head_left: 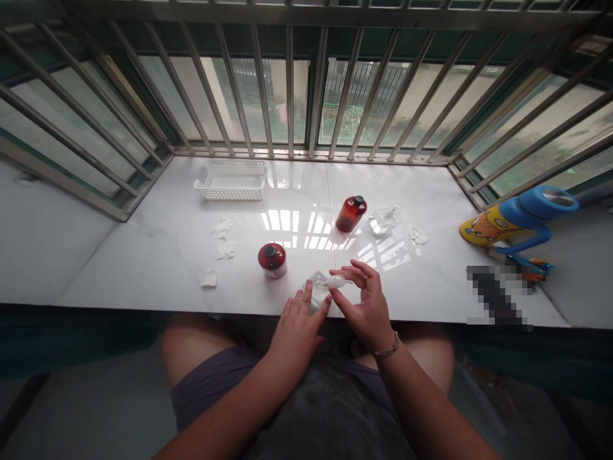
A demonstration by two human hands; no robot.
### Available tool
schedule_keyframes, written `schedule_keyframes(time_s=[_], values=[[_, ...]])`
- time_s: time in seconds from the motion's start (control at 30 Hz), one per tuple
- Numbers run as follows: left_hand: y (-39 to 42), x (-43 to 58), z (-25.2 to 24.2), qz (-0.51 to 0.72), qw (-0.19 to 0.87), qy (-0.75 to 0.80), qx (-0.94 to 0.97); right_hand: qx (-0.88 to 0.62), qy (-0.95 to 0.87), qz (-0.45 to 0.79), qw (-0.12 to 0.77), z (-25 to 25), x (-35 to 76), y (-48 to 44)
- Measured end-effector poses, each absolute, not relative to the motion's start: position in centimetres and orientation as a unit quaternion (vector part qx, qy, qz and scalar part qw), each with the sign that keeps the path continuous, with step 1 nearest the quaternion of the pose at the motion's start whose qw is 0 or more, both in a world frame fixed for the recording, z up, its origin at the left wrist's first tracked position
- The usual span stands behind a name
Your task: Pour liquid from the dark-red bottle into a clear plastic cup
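View: head camera, looking forward and down at a white marble counter [158, 268]
Left hand [297, 332]: open, fingers spread, fingertips against a small square clear glass bottle [317, 289]
Right hand [366, 310]: curled, pinching a translucent white bulb [338, 280] between thumb and fingertips
Bulb position: between both hands, long axis roughly sideways, just beside the bottle, right hand nearer
Beyond: amber glass bottle with black cap [351, 214]; squat dark-red bottle [272, 259] ahead left
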State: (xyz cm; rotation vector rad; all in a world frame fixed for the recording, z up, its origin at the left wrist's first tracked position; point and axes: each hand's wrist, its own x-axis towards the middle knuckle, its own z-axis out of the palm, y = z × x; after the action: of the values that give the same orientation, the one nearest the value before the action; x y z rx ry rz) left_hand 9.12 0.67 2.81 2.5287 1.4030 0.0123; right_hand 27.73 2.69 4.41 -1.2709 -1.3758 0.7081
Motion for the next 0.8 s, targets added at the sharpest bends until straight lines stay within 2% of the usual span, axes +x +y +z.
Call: schedule_keyframes(time_s=[0.8], values=[[1.1, 9.4, 4.2, -0.068, 0.122, 0.485, 0.863, -0.544, -0.57, 0.317, 0.528, 4.4, 27.6, 2.5]])
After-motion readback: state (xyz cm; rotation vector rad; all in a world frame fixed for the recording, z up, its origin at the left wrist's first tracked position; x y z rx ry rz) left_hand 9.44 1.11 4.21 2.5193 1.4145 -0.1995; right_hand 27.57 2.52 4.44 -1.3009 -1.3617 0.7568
